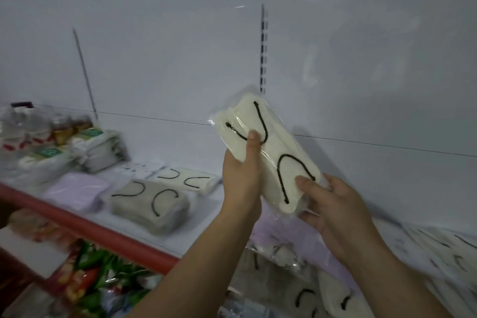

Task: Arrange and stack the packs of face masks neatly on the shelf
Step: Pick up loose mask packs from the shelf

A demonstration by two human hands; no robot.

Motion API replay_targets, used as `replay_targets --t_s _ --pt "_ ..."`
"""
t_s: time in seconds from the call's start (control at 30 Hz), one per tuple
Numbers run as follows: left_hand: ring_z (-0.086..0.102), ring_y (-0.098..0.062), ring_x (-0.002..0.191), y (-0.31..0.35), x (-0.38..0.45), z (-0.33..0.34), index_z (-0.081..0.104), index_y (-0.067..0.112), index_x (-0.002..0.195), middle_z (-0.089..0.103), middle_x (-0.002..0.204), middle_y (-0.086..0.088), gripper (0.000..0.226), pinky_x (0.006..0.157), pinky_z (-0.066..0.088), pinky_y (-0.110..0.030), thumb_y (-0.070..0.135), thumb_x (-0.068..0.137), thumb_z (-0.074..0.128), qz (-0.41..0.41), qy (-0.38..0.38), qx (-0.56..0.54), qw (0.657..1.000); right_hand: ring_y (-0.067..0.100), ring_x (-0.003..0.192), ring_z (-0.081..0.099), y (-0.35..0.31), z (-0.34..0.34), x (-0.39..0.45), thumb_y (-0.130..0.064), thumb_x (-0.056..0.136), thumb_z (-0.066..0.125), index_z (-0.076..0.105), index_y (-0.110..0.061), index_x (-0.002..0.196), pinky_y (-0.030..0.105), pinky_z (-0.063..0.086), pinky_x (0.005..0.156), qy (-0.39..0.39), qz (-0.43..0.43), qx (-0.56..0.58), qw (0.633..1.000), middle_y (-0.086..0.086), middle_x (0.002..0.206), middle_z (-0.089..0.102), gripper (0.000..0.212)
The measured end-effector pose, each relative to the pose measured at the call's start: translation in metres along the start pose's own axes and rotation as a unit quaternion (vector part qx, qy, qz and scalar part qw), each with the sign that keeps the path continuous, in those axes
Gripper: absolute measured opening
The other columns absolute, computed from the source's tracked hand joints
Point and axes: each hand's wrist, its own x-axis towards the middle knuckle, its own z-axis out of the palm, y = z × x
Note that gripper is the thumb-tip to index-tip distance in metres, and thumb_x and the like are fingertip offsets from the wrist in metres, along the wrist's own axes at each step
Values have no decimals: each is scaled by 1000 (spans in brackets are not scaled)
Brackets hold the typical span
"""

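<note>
A clear pack of cream face masks with black ear loops point(273, 155) is held tilted in the air above the white shelf point(206, 217). My left hand point(241, 170) grips its left side, thumb across the front. My right hand point(333, 204) grips its lower right end. On the shelf to the left lie a grey mask pack point(149, 204), a cream mask pack point(188, 179) behind it and a lilac pack point(77, 192). More mask packs point(307, 284) lie loosely heaped below my arms at the lower right.
A red shelf edge point(85, 224) runs diagonally at the left. Bagged white goods with green labels point(64, 152) and small jars stand at the far left. Colourful snack packets point(98, 276) fill the level below. The white back wall has a slotted upright point(263, 46).
</note>
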Motion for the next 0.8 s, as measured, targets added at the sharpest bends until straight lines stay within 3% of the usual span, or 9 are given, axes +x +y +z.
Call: replay_targets --t_s 0.07,0.2,0.27,0.37,0.47,0.53,0.6,0.67,0.8 --pt "74 -19 98 13 20 -26 65 22 115 77 106 0 29 83 61 -38 43 95 65 -36 8 -3 999 29 83 72 3 23 10 -13 85 76 67 -6 110 51 60 78 29 -27 -36 999 21 94 73 27" --pt "73 -28 98 51 82 -94 55 10 116 70 111 -12 35 74 64 -38 18 87 74 -34 25 25 999 29 88 73 -2 68 41 -19 80 81 58 -7 121 44 61 75 40 -43 -96 994 12 103 74 48" --pt "72 -26 94 69 115 -132 50 9 122 66 111 -13 45 72 64 -36 14 86 75 -44 25 60 997 28 75 71 2 96 60 -26 74 83 60 -5 111 38 57 64 35 -38 -135 989 12 95 73 49" --pt "72 -24 88 85 169 -187 56 1 127 67 111 -17 50 69 63 -32 14 84 79 -85 -7 155 984 21 57 55 15 147 87 -22 77 81 62 -9 84 28 45 55 61 -41 -175 982 8 72 62 24" --pt "72 -26 87 84 216 -232 58 3 123 64 115 -16 47 63 63 -27 19 85 79 -97 -57 342 933 19 48 42 38 193 120 -20 80 79 47 -14 63 16 30 40 97 -25 -245 964 7 60 46 37" --pt "69 -25 80 74 242 -254 56 13 107 60 107 -11 29 62 63 -31 22 87 75 -80 -87 457 881 20 51 44 60 217 140 -22 80 78 45 -13 64 20 32 45 98 8 -293 951 9 64 46 37" --pt "68 -31 77 61 265 -267 51 13 91 59 96 -12 21 76 61 -42 24 90 69 -74 -119 558 818 26 62 55 84 233 157 -25 79 77 54 -9 69 29 41 54 101 37 -340 934 11 70 55 30" --pt "71 -35 87 45 287 -275 53 11 98 68 102 -15 22 84 58 -44 27 90 66 -75 -144 613 773 28 67 59 100 243 170 -25 80 76 57 -8 71 29 44 54 112 51 -373 920 11 73 59 27" --pt "71 -31 91 9 319 -286 51 11 120 66 112 -13 34 85 58 -40 28 92 61 -94 -202 632 742 31 61 63 120 249 193 -25 76 73 56 -7 65 36 50 56 126 99 -463 872 11 61 61 27"
